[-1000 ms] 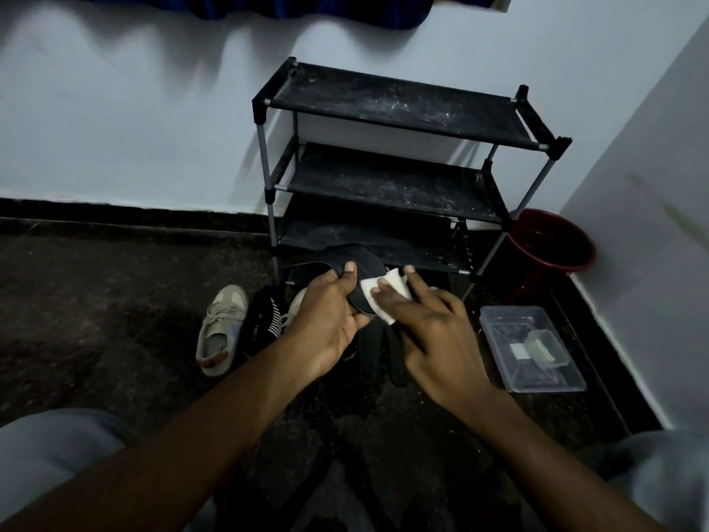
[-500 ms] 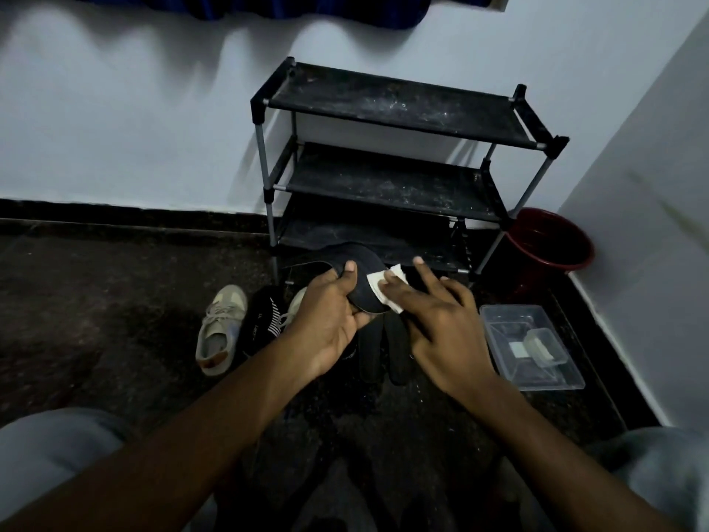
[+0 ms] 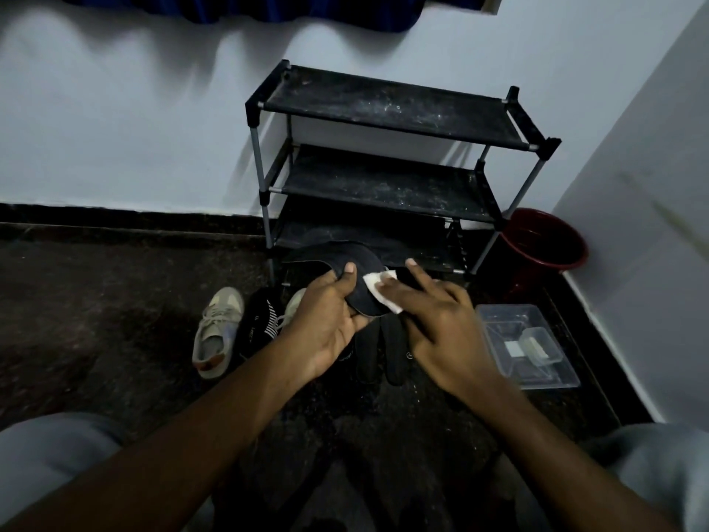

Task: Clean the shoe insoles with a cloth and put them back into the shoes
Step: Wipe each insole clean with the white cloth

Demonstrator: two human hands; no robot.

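My left hand (image 3: 326,324) gripped the dark insole (image 3: 362,270) just in front of the shoe rack's (image 3: 383,109) bottom shelf, thumb on top and fingers curled beneath. My right hand (image 3: 441,328) lay nearly flat, its straight fingers (image 3: 420,276) pressing the white cloth (image 3: 378,291) onto the insole and hiding most of it. On the floor before the rack, dark shapes (image 3: 383,347) lay half covered by my hands. I could not tell whether they were shoes or insoles.

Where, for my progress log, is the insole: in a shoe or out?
Out: left hand grips the insole; right hand presses cloth on it.
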